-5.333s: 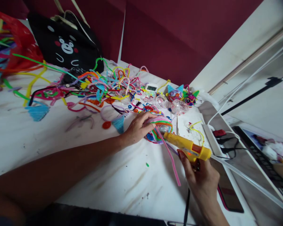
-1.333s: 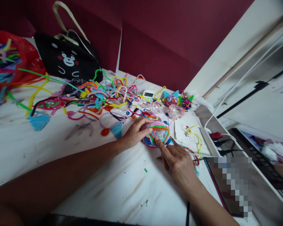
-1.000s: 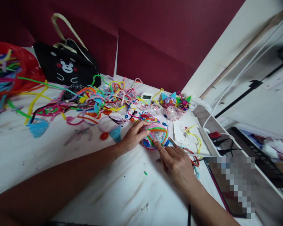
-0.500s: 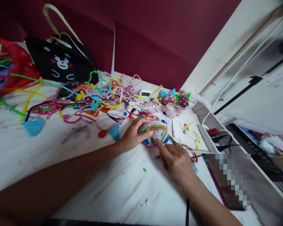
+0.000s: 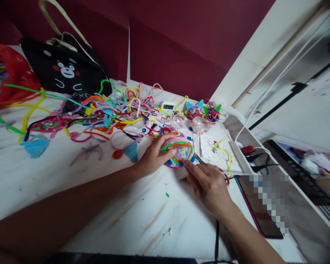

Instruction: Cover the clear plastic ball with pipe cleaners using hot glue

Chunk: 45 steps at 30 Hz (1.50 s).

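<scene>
The left hand (image 5: pixel 151 156) holds the colourful ball (image 5: pixel 183 149) on the tabletop (image 5: pixel 121 216), thumb and fingers spread narrowly over its striped side, while the right hand (image 5: pixel 209 185) points its index finger against the front of it; whether its other fingers hold anything I cannot tell. Scissors (image 5: pixel 227 179) lie partly hidden beside the right hand, near a phone (image 5: pixel 255 205), and a blue tassel (image 5: pixel 131 151) lies near the left hand. Beyond the ball stand a small clock (image 5: pixel 167 106) and a clear bowl (image 5: pixel 201 125).
</scene>
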Motion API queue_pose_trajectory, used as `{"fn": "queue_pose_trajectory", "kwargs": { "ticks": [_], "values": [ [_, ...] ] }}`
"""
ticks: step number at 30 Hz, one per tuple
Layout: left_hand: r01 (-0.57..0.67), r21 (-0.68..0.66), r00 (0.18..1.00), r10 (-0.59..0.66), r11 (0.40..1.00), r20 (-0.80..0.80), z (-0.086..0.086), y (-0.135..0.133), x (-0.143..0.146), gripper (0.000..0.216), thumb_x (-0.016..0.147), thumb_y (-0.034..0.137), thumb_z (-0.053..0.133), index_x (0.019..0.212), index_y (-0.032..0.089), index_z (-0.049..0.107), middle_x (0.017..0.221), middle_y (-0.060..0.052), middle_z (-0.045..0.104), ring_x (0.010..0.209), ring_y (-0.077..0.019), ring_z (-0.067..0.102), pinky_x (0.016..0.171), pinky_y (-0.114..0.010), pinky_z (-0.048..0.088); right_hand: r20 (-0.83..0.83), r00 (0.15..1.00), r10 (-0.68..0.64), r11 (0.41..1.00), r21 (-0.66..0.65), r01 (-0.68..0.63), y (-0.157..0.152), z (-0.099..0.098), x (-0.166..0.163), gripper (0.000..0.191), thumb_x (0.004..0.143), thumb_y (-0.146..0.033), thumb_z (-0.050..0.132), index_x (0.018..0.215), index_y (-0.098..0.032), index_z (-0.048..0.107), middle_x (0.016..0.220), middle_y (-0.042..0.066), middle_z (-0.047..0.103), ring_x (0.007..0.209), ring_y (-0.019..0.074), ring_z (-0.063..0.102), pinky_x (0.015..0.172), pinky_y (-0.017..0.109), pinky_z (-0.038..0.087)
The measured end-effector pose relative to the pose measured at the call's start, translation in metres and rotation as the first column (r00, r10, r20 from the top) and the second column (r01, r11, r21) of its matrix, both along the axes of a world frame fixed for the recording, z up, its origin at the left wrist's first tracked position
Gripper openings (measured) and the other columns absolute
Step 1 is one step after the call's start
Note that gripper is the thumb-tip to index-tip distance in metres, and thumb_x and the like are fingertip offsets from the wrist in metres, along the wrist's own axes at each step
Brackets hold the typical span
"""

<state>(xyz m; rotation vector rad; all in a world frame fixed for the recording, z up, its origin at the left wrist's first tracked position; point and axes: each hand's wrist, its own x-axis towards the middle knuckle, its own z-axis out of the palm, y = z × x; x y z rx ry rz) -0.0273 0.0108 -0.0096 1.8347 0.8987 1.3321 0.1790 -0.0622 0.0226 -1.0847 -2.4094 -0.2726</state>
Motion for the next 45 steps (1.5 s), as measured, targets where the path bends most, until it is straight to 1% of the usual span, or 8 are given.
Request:
{"fn": "queue_pose_trajectory", "kwargs": {
  "ticks": [2,4,7,12,24,32,37,45],
  "values": [
    [0.007,0.032,1.000,-0.006,0.999,-0.014,0.002,-0.002,0.000,0.040,0.091,0.026,0.057,0.129,0.020,0.051,0.131,-0.009,0.059,0.122,-0.0215,0.056,0.107,-0.036,0.043,0.005,1.000,-0.002,1.000,0.004,0.002,0.000,0.000,0.000,0.035,0.094,-0.008,0.048,0.128,-0.013,0.058,0.071,0.001,0.063,0.062,0.0137,0.053,0.060,0.027,0.040],
    [-0.006,0.116,1.000,0.009,0.993,-0.028,0.003,-0.003,0.000,0.037,0.091,0.024,0.056,0.128,0.021,0.052,0.134,-0.009,0.057,0.127,-0.0218,0.052,0.111,-0.037,0.039,0.005,1.000,-0.003,1.000,0.011,0.003,0.000,0.000,-0.001,0.035,0.094,-0.008,0.049,0.127,-0.012,0.058,0.072,0.001,0.064,0.062,0.0140,0.052,0.060,0.027,0.040],
    [-0.013,0.216,0.998,0.025,0.976,-0.054,0.003,-0.003,0.000,0.028,0.092,0.020,0.053,0.120,0.021,0.058,0.134,-0.010,0.056,0.130,-0.0215,0.050,0.113,-0.038,0.037,0.011,1.000,-0.007,1.000,0.018,0.006,0.000,0.000,-0.001,0.035,0.094,-0.008,0.050,0.128,-0.012,0.058,0.073,0.002,0.064,0.062,0.0143,0.051,0.060,0.027,0.039],
    [-0.029,0.288,0.996,0.051,0.957,-0.070,0.003,-0.003,0.000,0.013,0.092,0.017,0.053,0.102,0.020,0.061,0.129,-0.010,0.057,0.126,-0.0206,0.053,0.109,-0.038,0.040,0.013,1.000,-0.007,0.999,0.032,0.006,0.001,-0.002,-0.001,0.034,0.094,-0.008,0.049,0.127,-0.011,0.059,0.071,0.001,0.062,0.060,0.0146,0.048,0.059,0.029,0.036],
    [-0.016,0.235,0.993,0.043,0.972,-0.110,0.003,-0.005,-0.001,0.009,0.093,0.020,0.052,0.097,0.020,0.060,0.131,-0.010,0.055,0.127,-0.0216,0.051,0.110,-0.040,0.038,0.018,1.000,-0.016,0.994,0.106,0.014,0.002,-0.001,-0.004,0.031,0.096,-0.009,0.047,0.123,-0.011,0.061,0.067,0.000,0.061,0.057,0.0149,0.047,0.058,0.030,0.032],
    [-0.039,0.287,0.993,0.070,0.957,-0.097,0.001,-0.004,0.001,0.008,0.089,0.017,0.058,0.096,0.020,0.058,0.127,-0.010,0.057,0.127,-0.0216,0.051,0.109,-0.040,0.039,0.050,0.998,-0.032,0.994,0.111,0.026,0.001,0.003,-0.006,0.028,0.095,-0.011,0.047,0.118,-0.011,0.064,0.066,0.001,0.061,0.057,0.0168,0.049,0.058,0.031,0.032],
    [-0.061,0.293,0.988,0.098,0.954,-0.115,0.002,-0.006,0.003,0.010,0.088,0.015,0.058,0.096,0.020,0.058,0.126,-0.009,0.057,0.125,-0.0208,0.052,0.108,-0.039,0.040,0.027,0.998,-0.052,0.996,0.079,0.050,0.001,0.002,-0.004,0.030,0.095,-0.012,0.049,0.122,-0.012,0.062,0.067,0.001,0.064,0.058,0.0162,0.052,0.058,0.030,0.034],
    [-0.076,0.274,0.984,0.117,0.959,-0.138,0.008,-0.007,0.005,0.009,0.086,0.016,0.058,0.095,0.019,0.058,0.125,-0.011,0.058,0.121,-0.0228,0.055,0.106,-0.040,0.042,-0.075,0.995,-0.067,0.997,-0.044,0.064,-0.002,0.009,0.000,0.029,0.095,-0.017,0.049,0.120,-0.013,0.064,0.079,0.006,0.072,0.066,0.0177,0.064,0.062,0.028,0.043]
  ]
}}
